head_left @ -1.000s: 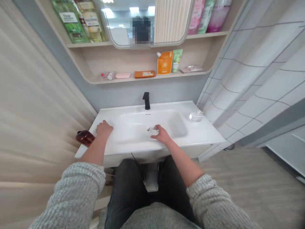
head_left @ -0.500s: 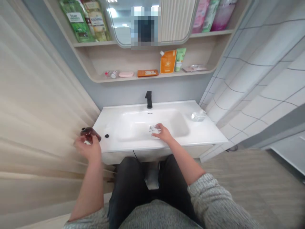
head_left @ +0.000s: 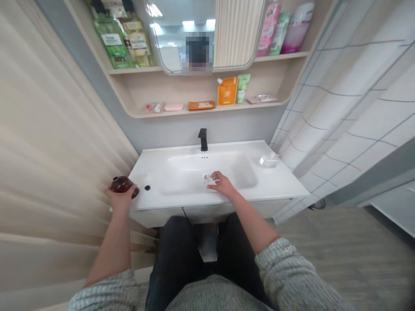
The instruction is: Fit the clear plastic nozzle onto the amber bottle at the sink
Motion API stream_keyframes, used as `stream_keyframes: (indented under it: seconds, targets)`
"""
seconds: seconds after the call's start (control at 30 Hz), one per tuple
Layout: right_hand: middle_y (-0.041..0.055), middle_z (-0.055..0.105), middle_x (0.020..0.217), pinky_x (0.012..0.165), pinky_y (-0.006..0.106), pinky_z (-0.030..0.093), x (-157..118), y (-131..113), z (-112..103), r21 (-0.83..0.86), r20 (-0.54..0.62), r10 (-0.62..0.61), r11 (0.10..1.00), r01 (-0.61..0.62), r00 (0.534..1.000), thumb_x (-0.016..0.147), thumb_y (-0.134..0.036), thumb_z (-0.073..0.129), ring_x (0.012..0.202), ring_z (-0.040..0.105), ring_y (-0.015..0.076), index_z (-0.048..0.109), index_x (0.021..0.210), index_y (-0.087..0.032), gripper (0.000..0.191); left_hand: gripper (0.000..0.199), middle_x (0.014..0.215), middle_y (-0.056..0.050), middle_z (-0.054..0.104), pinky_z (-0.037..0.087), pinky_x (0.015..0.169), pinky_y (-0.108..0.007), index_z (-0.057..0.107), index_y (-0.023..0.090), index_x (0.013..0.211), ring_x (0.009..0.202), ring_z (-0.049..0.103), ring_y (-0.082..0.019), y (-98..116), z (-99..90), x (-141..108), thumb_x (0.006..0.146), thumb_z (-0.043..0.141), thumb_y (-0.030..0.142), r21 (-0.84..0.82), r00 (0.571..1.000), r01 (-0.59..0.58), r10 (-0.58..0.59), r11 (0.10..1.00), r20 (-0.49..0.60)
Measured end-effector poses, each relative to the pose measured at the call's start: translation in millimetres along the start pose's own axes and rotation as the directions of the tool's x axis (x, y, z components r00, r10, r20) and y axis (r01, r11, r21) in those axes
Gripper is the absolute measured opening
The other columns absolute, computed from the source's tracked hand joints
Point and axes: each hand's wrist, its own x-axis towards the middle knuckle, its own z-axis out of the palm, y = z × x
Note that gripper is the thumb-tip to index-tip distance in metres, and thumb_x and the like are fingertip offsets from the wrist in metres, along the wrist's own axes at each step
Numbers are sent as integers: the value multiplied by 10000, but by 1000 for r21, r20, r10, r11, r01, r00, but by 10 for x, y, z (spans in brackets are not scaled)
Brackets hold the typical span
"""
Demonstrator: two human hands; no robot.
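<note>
My left hand point(head_left: 119, 199) is at the left edge of the white washbasin counter point(head_left: 207, 201), wrapped around a dark amber glass bottle point(head_left: 122, 184). The bottle lies on its side, and its cap end points left. My right hand point(head_left: 223, 185) rests over the basin bowl, its fingers gripping a small transparent plastic object point(head_left: 210, 178). Part of that object is hidden by my fingers. A round black hole or cap point(head_left: 147, 188) sits on the counter close to the bottle.
A matte black faucet point(head_left: 202, 139) stands at the back of the basin. A clear plastic box point(head_left: 269, 160) sits on the counter's right side. Above are a wooden shelf point(head_left: 207, 110) with several toiletries and a mirror point(head_left: 181, 39). A curtain hangs left; tiled wall stands right.
My left hand has picked up the amber bottle from beside the counter's left edge and now holds it near that edge. My right hand stays over the basin with the transparent object.
</note>
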Motion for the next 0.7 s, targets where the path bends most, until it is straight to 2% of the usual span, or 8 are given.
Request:
stream_keyframes:
  seconds: [0.1,0.2,0.3,0.4,0.47,0.6,0.7]
  targets:
    - [64,785,1195,926,425,634,2,-5,1,-11,-11,0,1000,0,1000,699,-532,993,1078,776,276,630,1237,-290,692,939,1191,-62,731,613,1084,-565,531,206,1279,1133,749,-300,107,-71,-52,524,1072,335,-50,995,100,-101,994,-6]
    - [63,791,1174,936,439,634,1,-15,8,15,-10,0,1000,0,1000,725,-549,978,1045,787,275,638,1243,-286,674,983,1297,-95,730,571,1154,-588,575,211,1366,1193,741,-322,369,-109,-141,541,1068,420,-100,1000,-14,14,995,4]
    - [67,784,1194,916,432,642,-2,-29,13,54,-1,-5,999,5,1000,723,-533,978,1042,788,272,646,1224,-286,650,961,1319,-120,746,589,1146,-559,616,213,1405,1178,752,-322,718,-28,-330,583,1043,472,-225,980,-151,176,963,95]
    - [74,777,1213,928,434,644,-4,-45,11,57,-1,-24,998,24,1000,703,-511,982,1087,769,276,648,1224,-287,658,892,1299,-100,768,623,1102,-507,639,237,1406,1148,771,-299,1040,204,-631,628,1018,453,-366,907,-225,331,903,259]
    - [76,773,1223,958,440,640,-5,-55,8,49,-6,-30,998,31,1000,696,-491,978,1123,755,277,642,1247,-284,678,857,1297,-96,777,623,1099,-494,648,240,1388,1150,778,-294,1189,425,-863,637,1012,431,-433,859,-210,377,877,346]
    - [78,757,1249,986,441,629,-2,-53,4,35,-15,-20,999,21,1000,700,-444,958,1153,742,276,631,1256,-274,667,821,1286,-89,801,615,1108,-476,654,249,1388,1174,788,-291,1319,901,-1278,659,1008,377,-480,748,-139,410,866,522]
    - [65,749,1265,1007,443,619,11,-26,-1,-5,-17,-17,1000,17,1000,693,-411,957,1166,736,277,622,1246,-280,659,803,1301,-89,806,618,1095,-456,645,252,1402,1163,795,-280,1335,1180,-1474,685,997,334,-473,704,-124,413,872,578]
